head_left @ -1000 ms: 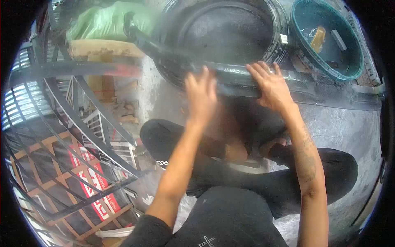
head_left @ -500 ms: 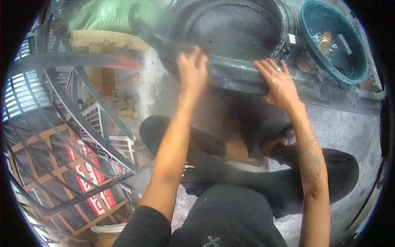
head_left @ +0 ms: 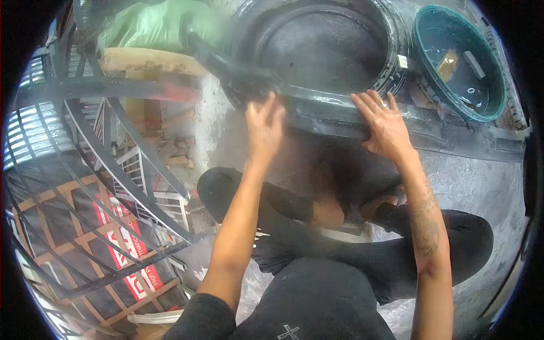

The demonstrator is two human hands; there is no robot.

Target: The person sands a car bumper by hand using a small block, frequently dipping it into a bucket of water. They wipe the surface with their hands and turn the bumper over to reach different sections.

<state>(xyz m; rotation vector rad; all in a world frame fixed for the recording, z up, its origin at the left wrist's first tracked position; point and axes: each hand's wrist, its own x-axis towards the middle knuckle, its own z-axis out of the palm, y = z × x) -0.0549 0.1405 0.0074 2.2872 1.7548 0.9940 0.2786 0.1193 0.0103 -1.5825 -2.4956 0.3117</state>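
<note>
A long, wet, glossy black part (head_left: 323, 101) with a woven, carbon-fibre-like pattern on its right portion lies across in front of me. It bends upward at its left end. My right hand (head_left: 387, 126) grips its middle, fingers over the upper edge and thumb lower down. My left hand (head_left: 265, 126) is at the part's surface, left of the right hand. Motion smears its fingers, and I cannot see whether anything is under them. Behind the part stands a large round black tub (head_left: 388, 34).
A teal basin (head_left: 418, 42) at the upper right holds water, a brownish piece (head_left: 447, 63) and a pale block (head_left: 474, 64). A small white block (head_left: 402, 61) sits on the tub's rim. Black metal railing (head_left: 127, 150) stands left, near a green plastic bag (head_left: 153, 28).
My left hand has shifted slightly down along the black part and is still blurred. My right hand stays on the part. The whole view has moved a little.
</note>
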